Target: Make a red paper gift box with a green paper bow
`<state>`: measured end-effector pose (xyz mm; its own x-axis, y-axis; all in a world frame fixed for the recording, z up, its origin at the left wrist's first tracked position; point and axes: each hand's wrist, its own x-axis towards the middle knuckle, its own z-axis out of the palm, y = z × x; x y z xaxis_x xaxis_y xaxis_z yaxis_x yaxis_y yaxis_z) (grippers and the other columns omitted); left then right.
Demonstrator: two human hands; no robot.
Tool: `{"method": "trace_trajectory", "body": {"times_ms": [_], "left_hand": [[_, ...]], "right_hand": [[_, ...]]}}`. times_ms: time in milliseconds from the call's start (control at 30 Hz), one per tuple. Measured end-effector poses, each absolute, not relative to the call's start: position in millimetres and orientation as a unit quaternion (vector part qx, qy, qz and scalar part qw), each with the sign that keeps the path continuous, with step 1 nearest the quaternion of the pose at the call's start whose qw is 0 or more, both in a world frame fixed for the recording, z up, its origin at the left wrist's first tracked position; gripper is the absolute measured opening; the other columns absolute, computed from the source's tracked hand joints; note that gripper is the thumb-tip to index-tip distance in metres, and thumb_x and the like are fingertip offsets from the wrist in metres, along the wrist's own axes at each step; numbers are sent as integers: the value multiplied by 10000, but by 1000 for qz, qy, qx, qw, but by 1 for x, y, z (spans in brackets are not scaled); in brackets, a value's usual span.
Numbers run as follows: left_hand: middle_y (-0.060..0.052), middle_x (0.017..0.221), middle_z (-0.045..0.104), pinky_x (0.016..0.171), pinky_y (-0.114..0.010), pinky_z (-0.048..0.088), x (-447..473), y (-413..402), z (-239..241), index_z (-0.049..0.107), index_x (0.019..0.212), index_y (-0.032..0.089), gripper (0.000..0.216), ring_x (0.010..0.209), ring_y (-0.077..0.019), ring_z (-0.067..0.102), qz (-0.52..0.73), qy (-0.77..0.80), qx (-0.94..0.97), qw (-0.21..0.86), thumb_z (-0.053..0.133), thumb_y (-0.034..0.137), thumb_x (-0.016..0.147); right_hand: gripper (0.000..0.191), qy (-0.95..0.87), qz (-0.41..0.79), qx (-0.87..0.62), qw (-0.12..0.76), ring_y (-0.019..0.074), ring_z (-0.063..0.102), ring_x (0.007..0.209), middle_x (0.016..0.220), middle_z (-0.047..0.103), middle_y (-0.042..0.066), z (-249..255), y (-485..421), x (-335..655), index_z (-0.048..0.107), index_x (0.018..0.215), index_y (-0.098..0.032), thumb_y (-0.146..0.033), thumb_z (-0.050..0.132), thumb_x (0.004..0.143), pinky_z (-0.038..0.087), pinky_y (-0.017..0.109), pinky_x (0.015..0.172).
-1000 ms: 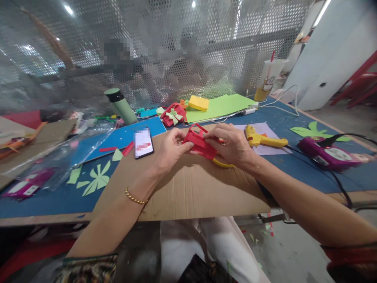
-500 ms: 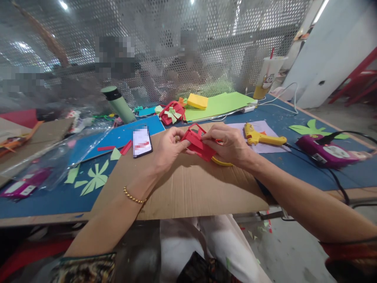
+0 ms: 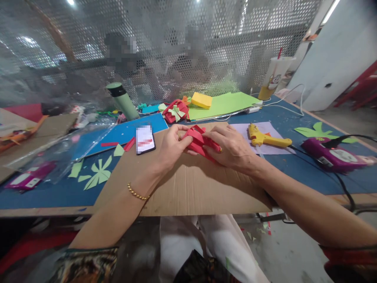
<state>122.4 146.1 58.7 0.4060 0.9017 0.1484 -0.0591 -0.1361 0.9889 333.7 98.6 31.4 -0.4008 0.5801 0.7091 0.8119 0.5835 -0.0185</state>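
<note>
Between my two hands is a folded red paper piece (image 3: 196, 138) with looped strips, held just above a sheet of brown cardboard (image 3: 182, 188). My left hand (image 3: 174, 144) pinches its left side, thumb on top. My right hand (image 3: 228, 146) grips its right side, with the fingers bent over the strips. Part of the red paper is covered by the fingers. Beyond the hands lies a finished-looking red paper shape with a pale green bow (image 3: 176, 111). A yellow glue gun (image 3: 266, 138) rests on a lilac paper sheet (image 3: 238, 126) to the right.
A phone (image 3: 145, 139) lies left of my hands, near green paper cutouts (image 3: 98, 173). Behind stand a green flask (image 3: 123, 103) and a plastic cup (image 3: 273, 76). Green sheets (image 3: 229, 104) and a yellow block (image 3: 201, 100) lie at the back. At right is a purple power strip (image 3: 331, 153) with a black cable.
My right fingers have shifted and closed further over the right side of the red paper, and its flat flap now looks more folded up. The view has turned slightly left.
</note>
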Motion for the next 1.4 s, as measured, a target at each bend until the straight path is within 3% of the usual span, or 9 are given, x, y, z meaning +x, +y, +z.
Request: {"method": "trace_trajectory", "body": {"times_ms": [167,333,567,800,1000,1233,1400], "left_hand": [[-23,935,777,613,-290,667,121,146,59,580,1233,190,433,706,-166,768,416,330,636,560,735,231,830],[-88,1211,791,658,-263,663,116,147,62,685,1338,193,489,858,-175,780,390,307,692,524,707,261,855],[-70,977,794,548,-255,633,114,148,68,693,1225,147,384,633,-155,754,346,336,702,524,672,247,855],[-28,835,752,520,-243,615,115,144,71,688,1075,166,207,564,-142,726,328,349,686,547,659,237,882],[-53,974,738,571,-249,649,116,147,69,690,1039,168,193,750,-159,748,359,346,666,555,683,215,851],[-55,986,730,588,-245,650,118,146,67,698,1034,169,162,784,-158,740,358,353,667,550,645,182,882],[-56,1014,725,599,-247,637,120,144,65,703,1027,176,173,826,-170,730,348,371,694,510,632,170,869]], "right_hand": [[210,-822,-171,-402,364,250,643,876,1002,727,134,28,102,336,762,1088,-179,-229,567,1031,517,389,776],[212,-820,-154,-388,391,249,648,913,1012,722,125,28,104,335,748,1114,-194,-219,552,1036,548,394,804],[212,-821,-147,-405,375,249,644,939,1032,735,126,28,104,336,751,1076,-202,-195,545,1028,542,408,838],[277,-825,-122,-406,373,252,655,931,1016,740,132,32,98,332,758,1187,-184,-219,526,1039,548,399,833],[308,-826,-61,-402,390,242,674,892,1018,757,127,39,95,333,766,1209,-170,-229,537,1012,556,398,815],[269,-826,-66,-416,376,242,689,890,1028,774,140,37,97,333,783,1126,-173,-322,580,1032,530,384,812],[268,-813,-54,-446,371,211,672,796,916,776,107,30,100,331,782,1007,-185,-357,580,1043,490,352,767]]}}
